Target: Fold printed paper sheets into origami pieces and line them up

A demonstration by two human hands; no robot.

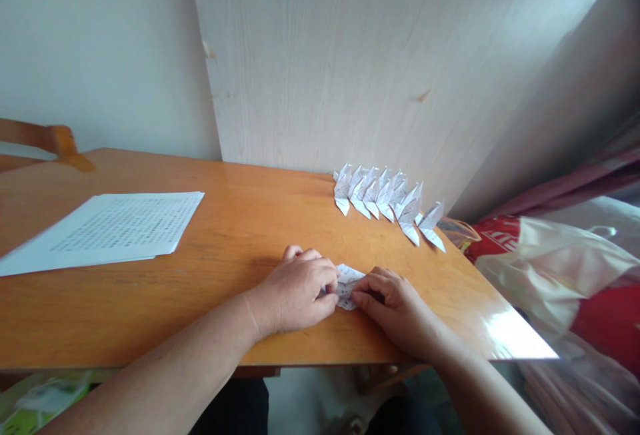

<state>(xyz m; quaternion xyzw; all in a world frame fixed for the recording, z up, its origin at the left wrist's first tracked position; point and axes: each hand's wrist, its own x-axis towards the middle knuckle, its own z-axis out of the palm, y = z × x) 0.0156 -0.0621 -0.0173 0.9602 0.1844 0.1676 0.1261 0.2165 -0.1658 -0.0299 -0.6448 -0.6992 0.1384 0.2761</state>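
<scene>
1. Left hand (300,288) and right hand (395,302) pinch a small folded paper (349,280) between them, near the front edge of the table (235,228).
2. Beyond the right hand, folded paper shapes (410,207) stand clustered near the pale board (320,68).
3. Printed sheets (135,228) lie at left; their text is too small to read.
4. Bags (545,262) crowd the table's right side; white lettering on red is illegible.

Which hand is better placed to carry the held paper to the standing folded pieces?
Likely the right hand: it pinches the held paper on the side nearer the standing folded pieces. The left hand would probably reach across.
</scene>
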